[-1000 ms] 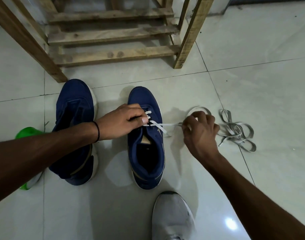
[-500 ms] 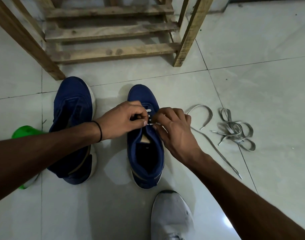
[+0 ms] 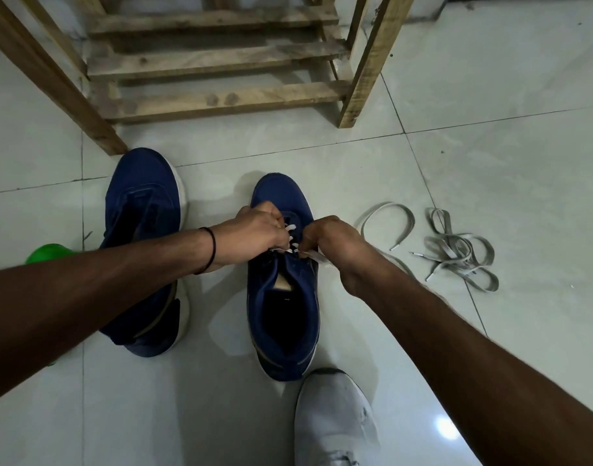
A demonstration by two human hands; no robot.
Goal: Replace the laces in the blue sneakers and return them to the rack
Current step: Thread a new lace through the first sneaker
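Two blue sneakers are standing on the tiled floor, toes toward the wooden rack; neither is on the rack yet.

Item 1, centre sneaker: a white lace is crossing the lower eyelets only. The upper eyelets are showing bare. L hand is curling over the eyelet row, its grip pinching the lace on that side. R hand is working at the opposite edge, grip closed on the lace's other end, w/ a flat white strip trailing out under the fingers.

Item 2, L-side sneaker: partly under the L forearm, no lace showing.

Item 3, grey laces: a loose tangle lying on the floor, well apart from the hands on the R. A further grey loop is lying between the tangle and R hand; whether it joins the working lace, cannot tell.

Misc.: a grey shoe is sitting just beside the centre sneaker's heel; a green object is showing at the L edge, mostly hidden.

Step in hand, as judged: threading the centre sneaker, approx. early stage. Next move is calling for feeding the tip through the next eyelet up, evening slack both sides, and keeping the flat lace untwisted.
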